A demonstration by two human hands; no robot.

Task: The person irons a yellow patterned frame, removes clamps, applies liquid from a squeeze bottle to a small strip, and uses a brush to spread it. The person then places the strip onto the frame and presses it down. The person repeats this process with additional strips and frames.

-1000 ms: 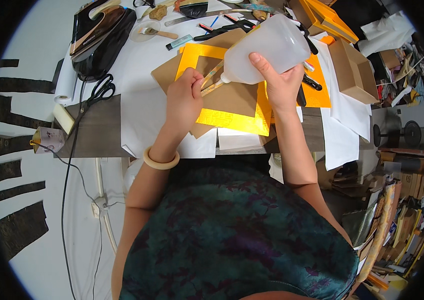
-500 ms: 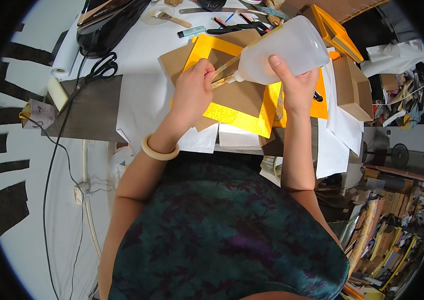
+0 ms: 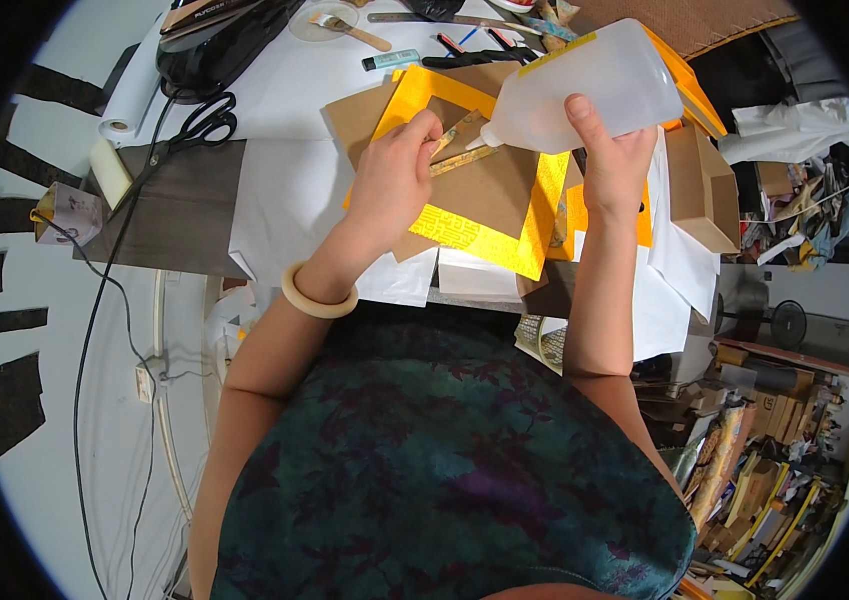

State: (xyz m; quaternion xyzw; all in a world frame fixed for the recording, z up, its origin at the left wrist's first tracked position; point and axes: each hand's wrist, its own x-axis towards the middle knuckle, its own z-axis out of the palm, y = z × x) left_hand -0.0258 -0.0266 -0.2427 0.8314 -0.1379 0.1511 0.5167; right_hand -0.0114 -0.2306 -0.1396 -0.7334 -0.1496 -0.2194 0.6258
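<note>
My right hand (image 3: 614, 170) grips a translucent white squeeze bottle (image 3: 594, 85), tilted so its narrow nozzle points down and to the left. The nozzle tip is close to a thin patterned strip (image 3: 464, 159); whether they touch I cannot tell. Pinched in my left hand (image 3: 396, 180), the strip shows two narrow lengths spreading apart like a V. Under both hands lies a yellow patterned frame (image 3: 534, 240) on a piece of brown cardboard (image 3: 489, 205). The strip's held end is hidden by my left fingers.
Black scissors (image 3: 206, 125) lie at the left, near a roll of white paper (image 3: 124, 115). A brush (image 3: 354, 30), a pale blue cutter-like tool (image 3: 390, 60) and a black machine (image 3: 219, 55) are at the back. An open cardboard box (image 3: 699, 195) stands on the right.
The bottle and my right hand have shifted slightly right, drawing the nozzle toward the strip's outer end. The strip's two lengths now spread wider apart in my left hand.
</note>
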